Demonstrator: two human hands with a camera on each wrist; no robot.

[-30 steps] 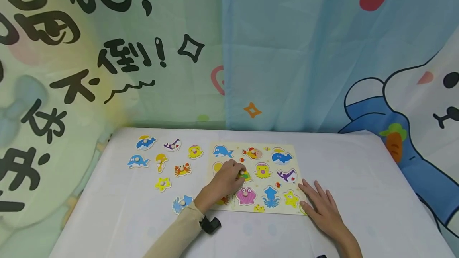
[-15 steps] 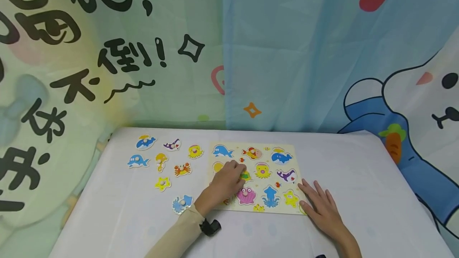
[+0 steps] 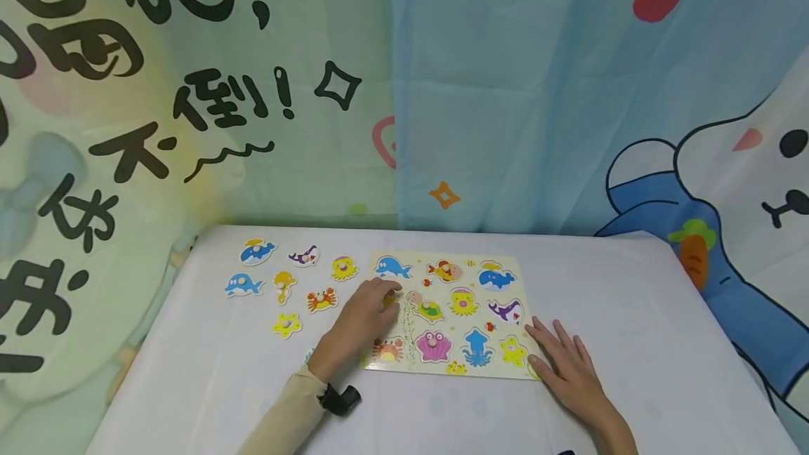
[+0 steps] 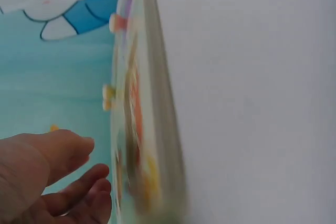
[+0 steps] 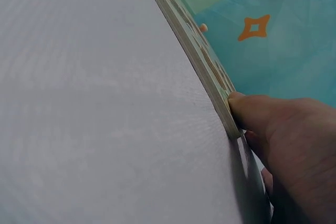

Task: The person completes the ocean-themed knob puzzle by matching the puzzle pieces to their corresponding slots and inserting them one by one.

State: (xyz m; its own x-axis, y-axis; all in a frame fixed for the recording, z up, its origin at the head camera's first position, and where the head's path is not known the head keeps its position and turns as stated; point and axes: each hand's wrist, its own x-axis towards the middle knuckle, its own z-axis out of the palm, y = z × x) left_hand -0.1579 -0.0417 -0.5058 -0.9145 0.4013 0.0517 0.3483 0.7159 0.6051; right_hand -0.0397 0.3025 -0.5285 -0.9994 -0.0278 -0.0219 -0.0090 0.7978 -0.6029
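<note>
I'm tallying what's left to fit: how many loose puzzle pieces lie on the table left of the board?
7 visible: whale, orca, octopus, dolphin, seahorse, crab, starfish. The left hand may hide another.

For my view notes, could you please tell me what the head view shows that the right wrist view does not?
Only the head view shows the left hand over the puzzle board's left part, and loose pieces such as the crab piece on the white table. Only the right wrist view shows the board's edge side-on, a thumb against it. Both show the right hand at the board's corner.
</note>
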